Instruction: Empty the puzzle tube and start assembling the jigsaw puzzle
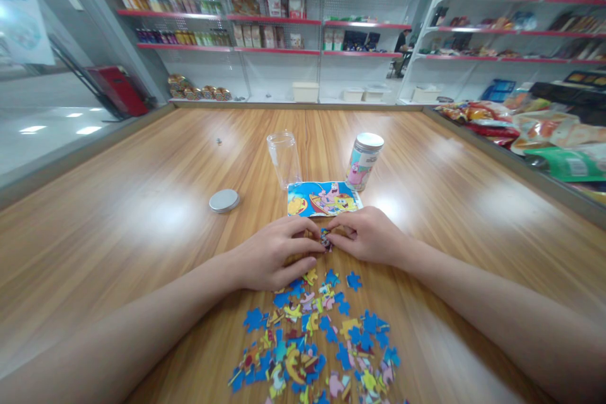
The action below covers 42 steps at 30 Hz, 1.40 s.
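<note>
Between my two hands lies a small cluster of jigsaw puzzle pieces [326, 238], dark and blue, partly covered by fingertips. My left hand [281, 252] steadies its left side with bent fingers, the thumb lower down. From the right, my right hand [372, 237] pinches the cluster's edge between thumb and fingers. Just beyond the hands lies a reference picture card [326, 199] with cartoon figures on blue. Many loose puzzle pieces [298, 360], blue, yellow and pink, are strewn on the table nearer to me, some of them overlapping.
Behind the card stand an uncapped clear plastic jar [285, 161] and a lidded, labelled jar [363, 161]. A silver lid [224, 201] lies to the left on the wooden table [156, 252]. Packaged goods [544, 132] lie beyond the right edge; stocked shelves [274, 17] line the back.
</note>
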Available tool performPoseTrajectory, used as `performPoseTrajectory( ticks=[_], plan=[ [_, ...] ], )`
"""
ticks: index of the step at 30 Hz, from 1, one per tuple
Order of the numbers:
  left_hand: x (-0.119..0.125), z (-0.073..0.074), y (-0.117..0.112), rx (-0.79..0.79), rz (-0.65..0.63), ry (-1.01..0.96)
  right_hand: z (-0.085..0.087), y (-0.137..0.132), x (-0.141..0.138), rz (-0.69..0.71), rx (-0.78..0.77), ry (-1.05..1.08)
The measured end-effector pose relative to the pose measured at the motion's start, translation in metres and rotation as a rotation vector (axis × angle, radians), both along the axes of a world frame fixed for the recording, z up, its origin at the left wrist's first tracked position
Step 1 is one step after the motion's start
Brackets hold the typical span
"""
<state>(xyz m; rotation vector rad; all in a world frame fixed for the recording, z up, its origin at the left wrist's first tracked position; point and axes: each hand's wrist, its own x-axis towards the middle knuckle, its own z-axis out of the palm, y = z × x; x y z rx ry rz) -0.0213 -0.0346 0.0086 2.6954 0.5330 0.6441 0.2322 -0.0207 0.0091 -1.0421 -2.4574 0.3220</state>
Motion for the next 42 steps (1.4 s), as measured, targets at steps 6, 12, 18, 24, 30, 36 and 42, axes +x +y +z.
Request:
performPoseTrajectory(
  ticks=[6,12,18,24,30,36,42],
  plan=[
    [0.0014,-0.0002,-0.0009,0.012,0.014,-0.023,-0.0005,0.0009,0.0009,0.039,0.071,-0.066],
    [0.0016,0.0002,-0.0006,0.025,0.012,-0.040,-0.0012,-0.0008,0.0001,0.083,0.228,-0.254],
    [0.0012,0.0003,-0.0001,0.024,0.012,-0.047,-0.0051,-0.0003,0.0001,0.089,0.276,-0.276],
    [0.0021,0.0005,-0.0004,0.025,0.015,-0.041,-0.0062,0.0009,0.0008,0.083,0.271,-0.266],
    [0.0027,0.0003,0.0001,0.030,0.014,-0.046,-0.0057,0.0014,0.0009,0.084,0.230,-0.226],
    [0.0022,-0.0009,0.0002,0.029,0.021,-0.040,-0.0070,0.0023,0.0021,0.085,0.236,-0.208],
    [0.0022,-0.0019,0.0010,0.022,0.018,-0.025,-0.0057,0.0025,0.0022,0.119,0.255,-0.232]
  ],
)
